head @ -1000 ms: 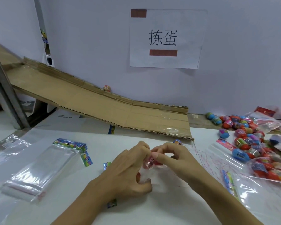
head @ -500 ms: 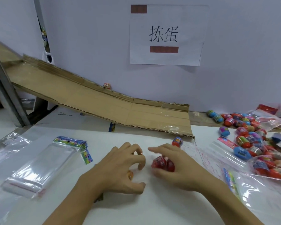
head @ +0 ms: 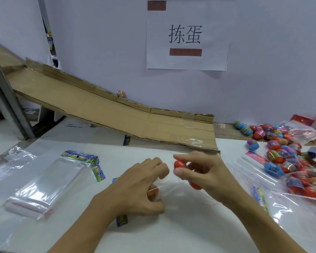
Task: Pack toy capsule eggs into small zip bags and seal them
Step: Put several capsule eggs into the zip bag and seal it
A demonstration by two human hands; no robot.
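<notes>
My right hand [head: 204, 172] pinches a red capsule egg [head: 180, 164] between thumb and forefinger, and a second red egg [head: 195, 185] shows under its palm. My left hand [head: 140, 187] lies on the white table with curled fingers holding a small clear zip bag [head: 170, 189]; an orange egg [head: 152, 193] sits inside it under the fingers. The red egg hovers just right of the bag's mouth. A heap of loose coloured eggs [head: 281, 148] lies at the right.
A stack of empty zip bags [head: 47, 183] with printed headers lies at the left. A cardboard ramp [head: 117, 114] slopes down along the back wall, one egg [head: 121, 93] on its upper edge. Large clear bags with packed eggs [head: 303, 181] lie at the right.
My right hand has lifted the red egg up off the table toward the bag's mouth. My left hand has shifted slightly right, gripping the bag with the orange egg.
</notes>
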